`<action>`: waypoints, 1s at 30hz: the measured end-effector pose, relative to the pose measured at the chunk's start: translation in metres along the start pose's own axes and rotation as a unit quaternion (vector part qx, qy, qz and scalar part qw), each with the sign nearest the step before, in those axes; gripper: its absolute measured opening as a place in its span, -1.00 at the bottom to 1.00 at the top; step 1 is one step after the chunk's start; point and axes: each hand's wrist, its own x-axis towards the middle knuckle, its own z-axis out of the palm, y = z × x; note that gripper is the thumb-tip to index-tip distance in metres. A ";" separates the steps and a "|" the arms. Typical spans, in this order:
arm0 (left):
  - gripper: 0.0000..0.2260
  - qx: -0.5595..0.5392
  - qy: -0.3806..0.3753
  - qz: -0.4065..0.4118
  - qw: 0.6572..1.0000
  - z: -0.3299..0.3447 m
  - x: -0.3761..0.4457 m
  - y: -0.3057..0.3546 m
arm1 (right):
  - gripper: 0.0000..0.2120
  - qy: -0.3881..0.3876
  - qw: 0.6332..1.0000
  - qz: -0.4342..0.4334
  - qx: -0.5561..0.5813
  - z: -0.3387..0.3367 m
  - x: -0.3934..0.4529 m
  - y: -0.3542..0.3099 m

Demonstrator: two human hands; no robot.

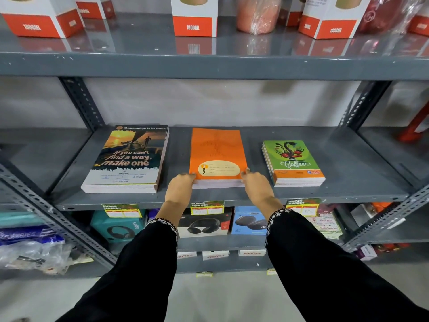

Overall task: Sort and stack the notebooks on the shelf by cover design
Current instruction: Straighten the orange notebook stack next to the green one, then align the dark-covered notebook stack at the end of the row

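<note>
Three notebook stacks lie on the grey middle shelf (pixel 348 163). At the left is a stack with a sunset cover reading "If you can't find a way, make one" (pixel 130 159). In the middle sits an orange-covered stack (pixel 217 152). To the right is a smaller stack with a green "Coffee" cover (pixel 292 161). My left hand (pixel 182 185) holds the orange stack's near left corner. My right hand (pixel 255 183) holds its near right corner. Thumbs rest on the top cover, and the other fingers are hidden against the stack's front edge.
The upper shelf (pixel 209 66) carries white-and-red "1000ML" boxes (pixel 195 17) and plastic-wrapped items (pixel 257 15). Below, headphone and earbud boxes (pixel 204 225) stand behind yellow price tags (pixel 207 207). Slotted grey uprights (pixel 81 101) flank the bay. Plastic-wrapped packs (pixel 30 249) lie lower left.
</note>
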 end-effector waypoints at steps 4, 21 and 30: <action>-0.68 0.004 -0.002 -0.003 1.000 0.002 0.001 0.000 | -0.56 -0.004 1.000 0.000 0.005 0.001 0.001 0.000; -0.71 -0.076 0.034 -0.055 0.995 0.005 0.002 0.001 | -0.57 0.008 1.000 -0.016 0.016 -0.003 -0.003 0.001; -0.69 -0.086 0.063 -0.062 0.992 0.001 -0.010 -0.009 | -0.52 0.065 0.998 -0.019 0.006 -0.002 -0.007 -0.015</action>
